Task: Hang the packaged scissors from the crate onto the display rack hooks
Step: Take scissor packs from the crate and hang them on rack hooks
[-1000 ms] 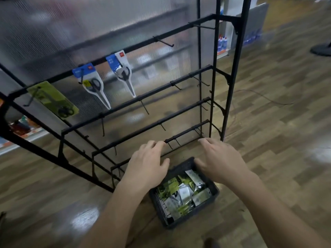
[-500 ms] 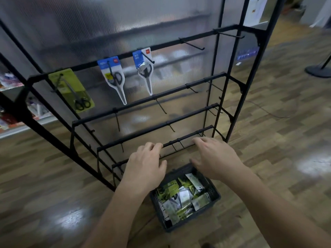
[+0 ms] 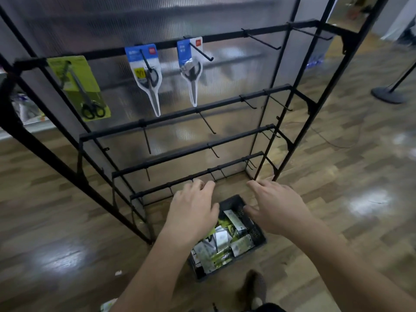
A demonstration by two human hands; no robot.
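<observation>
A dark crate (image 3: 255,233) sits on the floor in front of the black display rack (image 3: 180,113), filled with several packaged scissors (image 3: 220,244). My left hand (image 3: 193,210) hovers over the crate's left side, fingers relaxed, holding nothing. My right hand (image 3: 274,206) hovers over its right side, fingers spread and empty. On the rack's top bar hang a yellow-green scissors pack (image 3: 78,86) at the left and two blue-carded scissors packs (image 3: 145,75) (image 3: 191,66) beside it.
The rack's lower bars carry bare hooks (image 3: 207,122). A translucent panel (image 3: 112,23) stands behind the rack. A black stand base (image 3: 389,94) sits on the wooden floor at far right. A foot (image 3: 253,289) shows just behind the crate.
The view has tilted and shifted, so the rack appears more centred and upright. Both hands stay above the crate, nearly unmoved, still empty.
</observation>
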